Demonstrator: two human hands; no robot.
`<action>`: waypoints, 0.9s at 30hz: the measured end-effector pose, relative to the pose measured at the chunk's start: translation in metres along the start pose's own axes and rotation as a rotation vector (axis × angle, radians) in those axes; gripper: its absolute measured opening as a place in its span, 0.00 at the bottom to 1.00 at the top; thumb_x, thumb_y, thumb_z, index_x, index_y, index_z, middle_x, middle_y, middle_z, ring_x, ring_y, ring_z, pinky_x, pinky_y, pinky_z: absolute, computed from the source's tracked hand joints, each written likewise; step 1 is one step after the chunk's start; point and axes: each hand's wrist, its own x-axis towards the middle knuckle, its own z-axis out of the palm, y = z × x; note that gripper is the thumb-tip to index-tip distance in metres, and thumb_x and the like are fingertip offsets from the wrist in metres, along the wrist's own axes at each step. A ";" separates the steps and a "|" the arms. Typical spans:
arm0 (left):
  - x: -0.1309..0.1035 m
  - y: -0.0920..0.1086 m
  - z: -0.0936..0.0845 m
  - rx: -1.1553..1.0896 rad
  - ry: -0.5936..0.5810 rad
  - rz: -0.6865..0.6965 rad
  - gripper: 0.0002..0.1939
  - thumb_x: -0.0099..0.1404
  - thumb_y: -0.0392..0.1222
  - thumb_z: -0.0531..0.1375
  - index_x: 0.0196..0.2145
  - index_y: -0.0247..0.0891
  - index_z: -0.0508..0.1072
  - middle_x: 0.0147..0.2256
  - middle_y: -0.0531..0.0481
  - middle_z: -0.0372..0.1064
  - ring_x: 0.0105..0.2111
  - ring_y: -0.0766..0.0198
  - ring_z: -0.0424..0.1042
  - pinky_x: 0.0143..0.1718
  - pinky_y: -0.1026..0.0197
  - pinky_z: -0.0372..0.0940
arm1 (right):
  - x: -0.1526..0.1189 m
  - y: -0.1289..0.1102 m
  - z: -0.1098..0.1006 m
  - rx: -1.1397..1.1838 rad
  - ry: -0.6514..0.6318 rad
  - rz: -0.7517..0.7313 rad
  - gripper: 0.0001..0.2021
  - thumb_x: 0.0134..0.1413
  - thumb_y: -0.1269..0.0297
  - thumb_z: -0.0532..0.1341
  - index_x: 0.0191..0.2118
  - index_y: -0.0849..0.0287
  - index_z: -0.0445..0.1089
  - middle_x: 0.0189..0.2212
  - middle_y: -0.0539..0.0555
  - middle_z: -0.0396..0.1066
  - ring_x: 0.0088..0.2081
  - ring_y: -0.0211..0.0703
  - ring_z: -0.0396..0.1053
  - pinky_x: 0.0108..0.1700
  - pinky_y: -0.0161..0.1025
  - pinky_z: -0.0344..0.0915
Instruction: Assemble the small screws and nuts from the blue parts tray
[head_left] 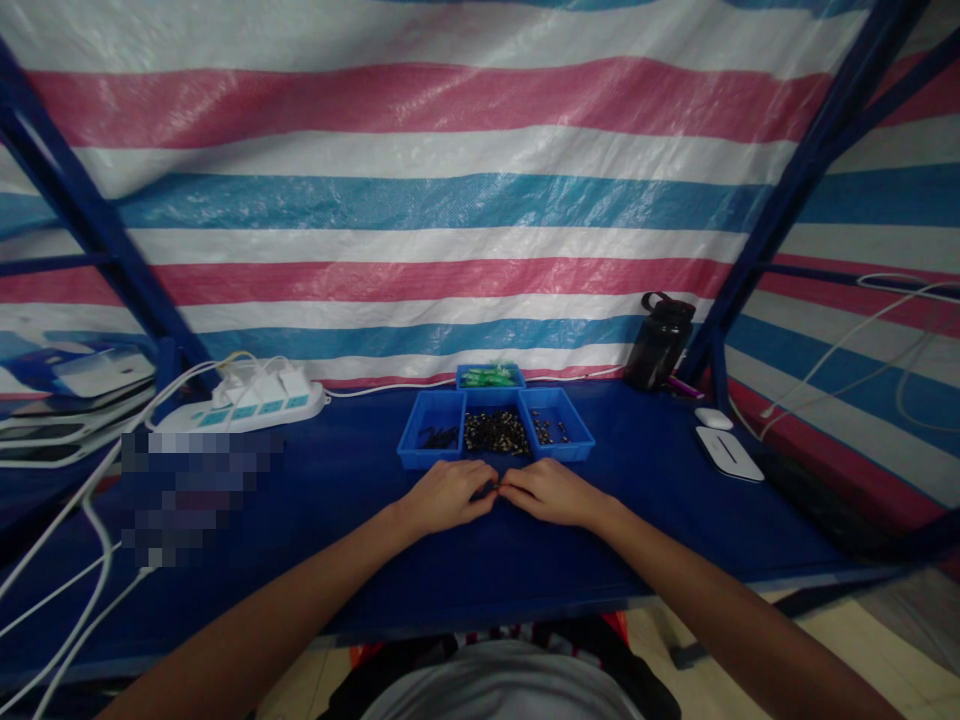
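Note:
My left hand (452, 494) and my right hand (553, 491) meet fingertip to fingertip just in front of the blue bins. Both are closed in a pinch around something small and dark, too small to name. Right behind them, the middle blue bin (491, 397) holds a heap of small black and brass-coloured parts (496, 432). Some dark slender pieces (439, 438) lie in the left blue bin (429, 405). A few small metallic pieces (551, 430) are scattered in the right blue bin (574, 425). Green pieces (491, 376) fill a smaller bin at the back.
On the left stand a white power strip (255, 408) with plugs, loose white cables (94, 490) and a stack of devices (67, 430). A black bottle (660, 342), a white earbud case (713, 418) and a white flat box (729, 453) are on the right. Striped sheeting hangs behind the blue table (600, 570).

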 end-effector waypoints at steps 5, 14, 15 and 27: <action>0.000 0.000 0.000 -0.004 -0.017 0.005 0.04 0.65 0.41 0.56 0.37 0.39 0.67 0.32 0.54 0.69 0.32 0.65 0.70 0.32 0.66 0.59 | 0.000 0.000 0.000 0.002 0.008 -0.009 0.14 0.66 0.60 0.49 0.35 0.59 0.68 0.28 0.51 0.73 0.29 0.38 0.70 0.31 0.32 0.56; 0.000 0.001 -0.001 -0.005 -0.004 0.013 0.05 0.65 0.42 0.56 0.37 0.39 0.68 0.32 0.53 0.70 0.32 0.65 0.70 0.32 0.66 0.59 | 0.000 -0.001 -0.001 0.018 0.022 0.001 0.13 0.66 0.60 0.51 0.35 0.59 0.68 0.27 0.51 0.73 0.29 0.38 0.70 0.31 0.32 0.56; 0.000 0.001 -0.001 -0.004 -0.004 0.015 0.05 0.65 0.41 0.56 0.37 0.39 0.67 0.32 0.53 0.70 0.32 0.65 0.70 0.32 0.66 0.59 | 0.000 -0.001 -0.001 0.015 0.023 0.002 0.13 0.66 0.60 0.51 0.35 0.59 0.68 0.27 0.51 0.73 0.29 0.38 0.70 0.31 0.32 0.55; 0.000 0.002 0.000 -0.002 -0.005 0.030 0.05 0.67 0.42 0.55 0.36 0.39 0.67 0.32 0.53 0.70 0.32 0.66 0.70 0.31 0.66 0.59 | 0.000 -0.001 0.000 0.016 0.034 -0.001 0.12 0.65 0.62 0.51 0.32 0.60 0.67 0.25 0.51 0.71 0.27 0.37 0.68 0.29 0.32 0.53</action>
